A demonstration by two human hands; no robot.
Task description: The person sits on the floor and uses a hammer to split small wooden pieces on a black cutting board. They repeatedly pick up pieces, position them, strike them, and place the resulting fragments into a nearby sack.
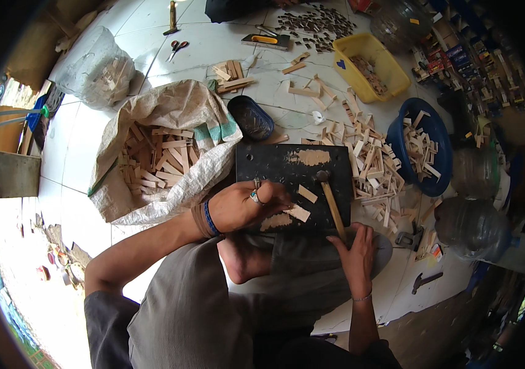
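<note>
A black board (262,161) with two worn pale patches lies in front of my crossed legs. Over its near half my left hand (244,206), with a ring and wrist bands, has its fingers pinched at the end of a small flat wooden piece (299,213). Another small wooden piece (307,194) rests on the board just beyond. My right hand (356,249) is closed around the handle end of a hammer (334,209). The hammer's head is on the board's right half. My left fingertips are partly hidden by the hand.
Left of the board stands an open woven sack (133,206) of wooden strips. A dark oval tray (251,120) sits behind the board. Loose wooden pieces (373,163) pile at right beside a blue basin (444,147). Farther back are a yellow tub (351,46) and scissors (177,49).
</note>
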